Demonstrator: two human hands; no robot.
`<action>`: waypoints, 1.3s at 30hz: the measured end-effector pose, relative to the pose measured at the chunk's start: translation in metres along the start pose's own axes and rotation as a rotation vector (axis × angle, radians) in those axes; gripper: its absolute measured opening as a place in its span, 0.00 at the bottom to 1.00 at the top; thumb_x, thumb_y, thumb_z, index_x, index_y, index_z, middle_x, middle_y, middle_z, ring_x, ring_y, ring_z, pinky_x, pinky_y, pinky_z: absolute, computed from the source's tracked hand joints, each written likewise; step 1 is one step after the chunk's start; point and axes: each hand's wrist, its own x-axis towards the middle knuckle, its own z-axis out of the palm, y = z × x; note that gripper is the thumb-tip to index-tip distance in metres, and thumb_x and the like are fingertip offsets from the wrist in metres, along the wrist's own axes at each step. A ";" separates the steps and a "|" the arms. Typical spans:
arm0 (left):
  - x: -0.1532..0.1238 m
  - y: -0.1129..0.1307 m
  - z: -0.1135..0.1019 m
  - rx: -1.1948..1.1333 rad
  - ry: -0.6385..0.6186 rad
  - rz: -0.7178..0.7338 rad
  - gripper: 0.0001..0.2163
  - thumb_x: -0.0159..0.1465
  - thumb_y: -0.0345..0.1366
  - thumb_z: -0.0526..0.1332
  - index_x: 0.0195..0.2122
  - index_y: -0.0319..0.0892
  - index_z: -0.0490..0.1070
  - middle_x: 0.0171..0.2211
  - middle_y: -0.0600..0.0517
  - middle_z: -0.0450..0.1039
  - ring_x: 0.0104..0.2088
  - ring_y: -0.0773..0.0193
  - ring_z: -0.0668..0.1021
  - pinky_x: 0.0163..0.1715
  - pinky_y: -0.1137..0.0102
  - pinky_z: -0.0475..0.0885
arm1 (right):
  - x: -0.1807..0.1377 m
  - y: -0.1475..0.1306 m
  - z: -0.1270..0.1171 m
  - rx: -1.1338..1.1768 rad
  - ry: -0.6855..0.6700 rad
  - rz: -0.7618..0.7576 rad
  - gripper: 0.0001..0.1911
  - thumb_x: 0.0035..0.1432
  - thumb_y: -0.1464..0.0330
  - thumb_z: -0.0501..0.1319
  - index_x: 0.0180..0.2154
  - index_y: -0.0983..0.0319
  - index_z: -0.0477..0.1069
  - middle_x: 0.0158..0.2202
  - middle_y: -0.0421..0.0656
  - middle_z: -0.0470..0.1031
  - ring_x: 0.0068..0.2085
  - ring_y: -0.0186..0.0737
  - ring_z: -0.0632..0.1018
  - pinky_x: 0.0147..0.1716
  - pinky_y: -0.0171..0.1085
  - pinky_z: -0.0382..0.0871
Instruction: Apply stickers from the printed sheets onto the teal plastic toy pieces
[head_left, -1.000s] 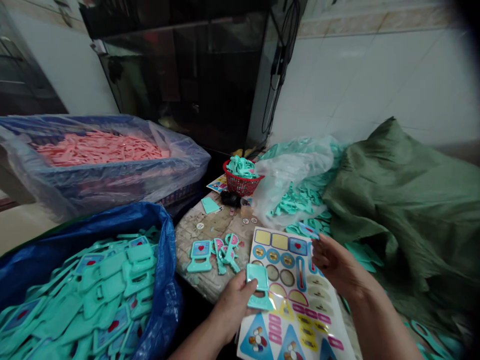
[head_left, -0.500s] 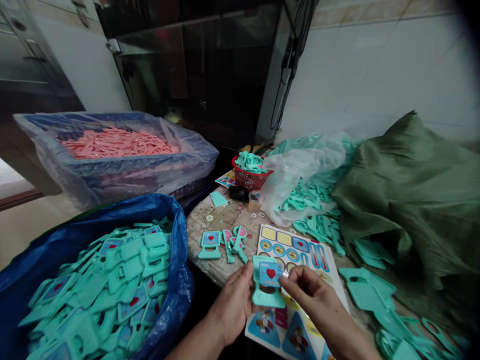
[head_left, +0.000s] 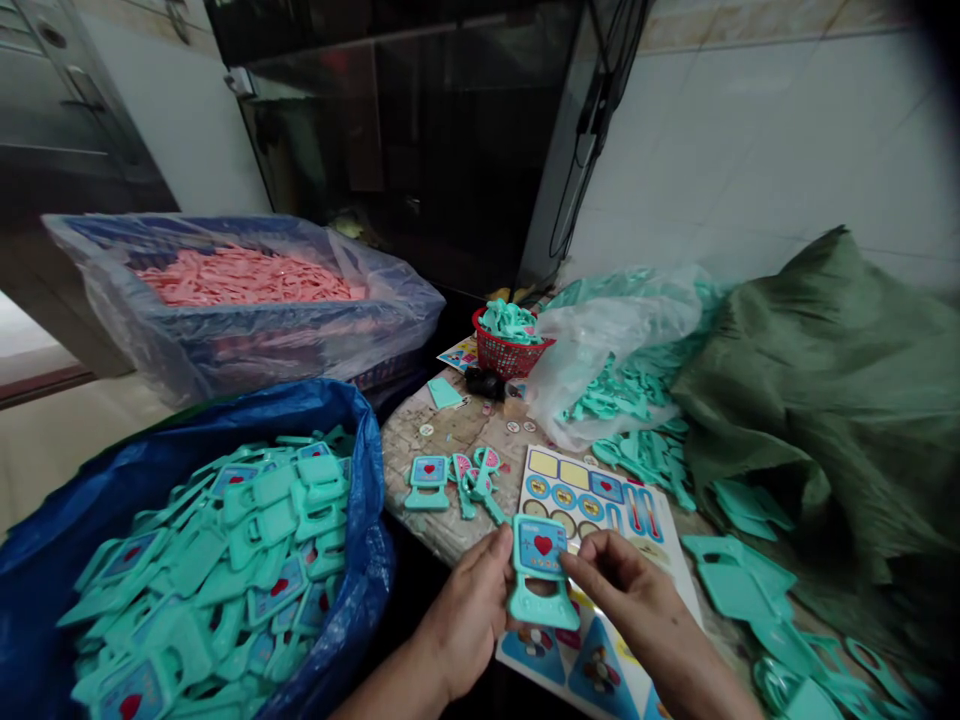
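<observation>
A teal plastic toy monitor (head_left: pixel 543 604) is upright in my left hand (head_left: pixel 466 612), gripped along its left edge between thumb and fingers. On its face lies a blue sticker with a red heart (head_left: pixel 541 547). My right hand (head_left: pixel 622 580) is closed, thumb and forefinger pinched at the sticker's right edge. Below the hands a sticker sheet (head_left: pixel 660 552) with pictures of circles, thermometers and triangles lies on the table (head_left: pixel 409 428). Another teal toy monitor with a heart sticker (head_left: pixel 428 482) stands on the table to the left, beside several small teal pieces with pink stickers (head_left: pixel 478 474).
A blue bag (head_left: pixel 367 470) full of teal pieces is at the lower left. Behind it stands a plastic-lined crate (head_left: pixel 247 345) of pink pieces. A red basket (head_left: pixel 510 357), a clear bag (head_left: pixel 577 330) and a green sack (head_left: pixel 832 390) sit at the back and right. Loose teal parts (head_left: pixel 735 580) lie at right.
The heart sticker, tilted and off to the right before, now sits squarely on the toy monitor's face. The view has shifted slightly.
</observation>
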 end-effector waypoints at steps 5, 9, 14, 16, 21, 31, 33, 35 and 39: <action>-0.002 0.001 0.000 0.004 0.019 0.010 0.17 0.64 0.44 0.51 0.45 0.37 0.68 0.39 0.43 0.75 0.40 0.56 0.77 0.39 0.64 0.71 | 0.000 -0.001 0.002 0.016 -0.014 0.022 0.19 0.50 0.52 0.61 0.28 0.60 0.60 0.24 0.34 0.63 0.27 0.31 0.64 0.26 0.32 0.57; -0.003 0.000 -0.001 0.033 0.029 0.012 0.16 0.64 0.44 0.51 0.44 0.38 0.69 0.39 0.43 0.75 0.40 0.57 0.77 0.38 0.64 0.71 | 0.000 0.001 0.004 0.002 -0.002 0.017 0.19 0.50 0.52 0.61 0.28 0.60 0.60 0.24 0.34 0.63 0.27 0.31 0.64 0.26 0.32 0.56; -0.004 0.002 0.000 0.043 0.021 0.013 0.16 0.64 0.44 0.52 0.46 0.38 0.68 0.40 0.44 0.75 0.39 0.59 0.77 0.38 0.65 0.71 | 0.000 0.000 0.003 -0.005 -0.016 0.020 0.19 0.51 0.51 0.60 0.28 0.60 0.60 0.24 0.34 0.63 0.27 0.32 0.65 0.27 0.32 0.58; -0.005 0.003 0.001 0.059 0.022 0.009 0.16 0.64 0.44 0.52 0.47 0.39 0.68 0.40 0.44 0.75 0.39 0.59 0.77 0.38 0.66 0.71 | 0.000 0.000 0.003 -0.015 -0.016 0.020 0.19 0.50 0.51 0.60 0.29 0.59 0.60 0.24 0.34 0.63 0.28 0.32 0.66 0.27 0.33 0.58; -0.007 0.001 0.004 0.245 0.039 0.061 0.15 0.61 0.41 0.58 0.47 0.40 0.69 0.39 0.48 0.76 0.38 0.59 0.77 0.40 0.66 0.70 | -0.002 0.002 0.006 -0.184 0.017 -0.005 0.21 0.50 0.48 0.57 0.27 0.58 0.58 0.20 0.33 0.60 0.24 0.33 0.64 0.24 0.33 0.57; -0.008 0.006 0.000 0.698 0.166 0.198 0.14 0.63 0.42 0.53 0.46 0.42 0.70 0.43 0.51 0.75 0.43 0.60 0.75 0.45 0.67 0.68 | -0.005 0.010 -0.003 -0.704 0.214 -0.095 0.20 0.51 0.48 0.55 0.33 0.58 0.61 0.32 0.42 0.70 0.33 0.45 0.72 0.32 0.39 0.61; -0.008 0.006 0.000 0.761 0.105 0.184 0.15 0.63 0.42 0.54 0.48 0.43 0.69 0.46 0.51 0.74 0.45 0.59 0.74 0.47 0.68 0.67 | -0.005 0.011 0.003 -0.576 0.205 -0.135 0.20 0.51 0.50 0.55 0.35 0.58 0.60 0.31 0.41 0.69 0.33 0.43 0.71 0.31 0.37 0.62; -0.008 0.004 -0.001 0.779 0.022 0.148 0.16 0.63 0.41 0.54 0.50 0.44 0.68 0.49 0.50 0.72 0.49 0.59 0.72 0.49 0.68 0.66 | -0.006 0.011 0.011 -0.476 0.155 -0.158 0.17 0.54 0.51 0.54 0.34 0.59 0.60 0.29 0.39 0.67 0.31 0.40 0.70 0.29 0.35 0.62; -0.005 0.012 -0.010 0.744 0.074 0.105 0.19 0.61 0.44 0.55 0.51 0.43 0.67 0.49 0.50 0.72 0.50 0.57 0.72 0.48 0.66 0.68 | -0.004 0.013 0.004 -0.496 0.192 -0.152 0.16 0.57 0.53 0.50 0.29 0.59 0.61 0.24 0.36 0.63 0.27 0.36 0.67 0.26 0.33 0.61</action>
